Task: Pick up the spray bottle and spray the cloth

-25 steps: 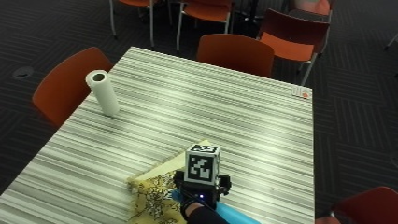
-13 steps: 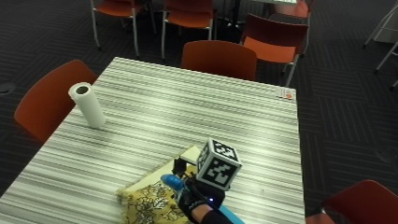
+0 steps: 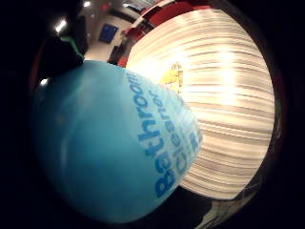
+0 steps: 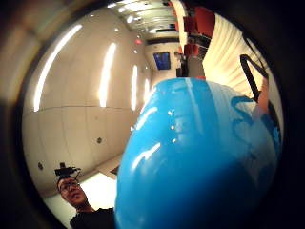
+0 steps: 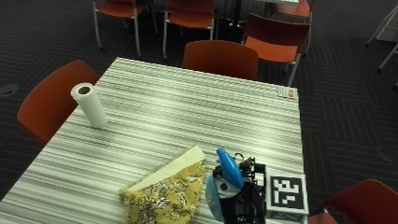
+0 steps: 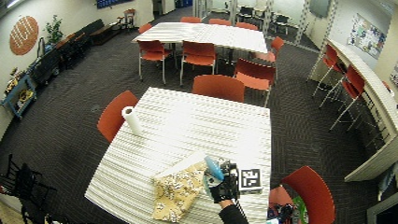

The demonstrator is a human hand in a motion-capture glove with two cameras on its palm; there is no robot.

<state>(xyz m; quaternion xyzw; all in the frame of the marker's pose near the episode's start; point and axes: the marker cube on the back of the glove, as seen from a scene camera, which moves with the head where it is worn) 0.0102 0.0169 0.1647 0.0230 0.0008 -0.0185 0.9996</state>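
A blue spray bottle (image 5: 227, 176) labelled bathroom cleaner stands tilted at the table's near edge, its darker blue head pointing up and away. My gloved right hand (image 5: 244, 201) grips its body from the right. The bottle fills both palm views (image 3: 114, 152) (image 4: 200, 157). A yellow patterned cloth (image 5: 167, 192) lies flat on the striped table (image 5: 187, 116), just left of the bottle. In the little finger side palm view the cloth (image 3: 172, 78) shows small beyond the bottle. The wide view shows the bottle (image 6: 213, 170), my hand (image 6: 223, 189) and the cloth (image 6: 178, 188) close together.
A white paper towel roll (image 5: 91, 105) stands upright near the table's left edge. A small card (image 5: 287, 92) lies at the far right corner. Orange chairs (image 5: 221, 58) ring the table, with one (image 5: 52, 101) at the left side and another (image 5: 360, 200) at the near right.
The outside camera has shifted. My hand with the bottle has moved right, from over the cloth's right edge to beside it, and more of the bottle's head shows.
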